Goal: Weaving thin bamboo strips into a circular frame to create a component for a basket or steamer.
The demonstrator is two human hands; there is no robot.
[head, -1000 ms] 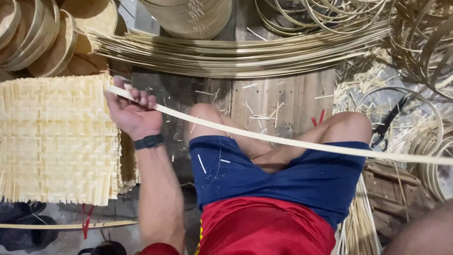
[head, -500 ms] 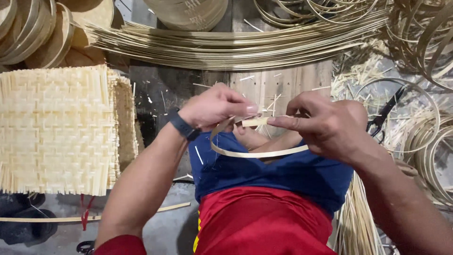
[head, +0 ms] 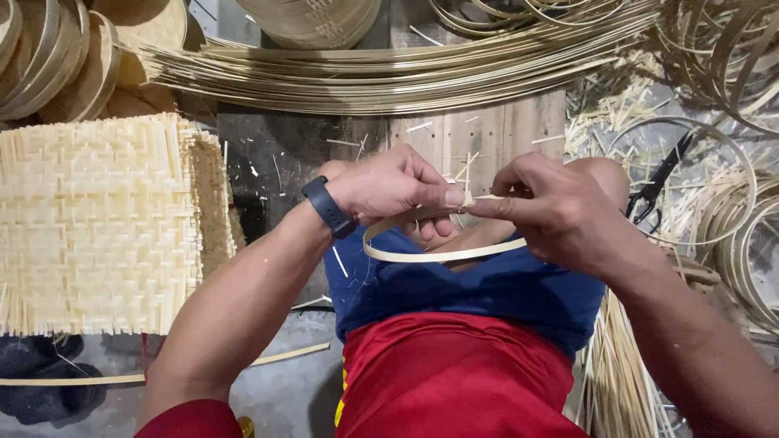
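Note:
A pale bamboo strip [head: 430, 254] is bent into a flat loop over my lap. My left hand [head: 393, 186], with a dark watch on its wrist, pinches the strip's overlapping ends from the left. From the right, my right hand [head: 556, 207] pinches the same joint, and the fingertips of both hands meet there. The loop hangs below the hands, in front of my blue shorts. My knees lie under the hands.
A stack of woven bamboo mats [head: 97, 223] lies at the left. Long bamboo strips [head: 389, 69] lie in a bundle across the top. Finished hoops [head: 730, 211] and black scissors [head: 657, 182] lie at the right. Round woven trays [head: 49, 57] lean at the top left.
One second ago my left hand held a long straight strip near the mats. The strip is now curled into a small loop, and both hands have closed in on its joint over my lap.

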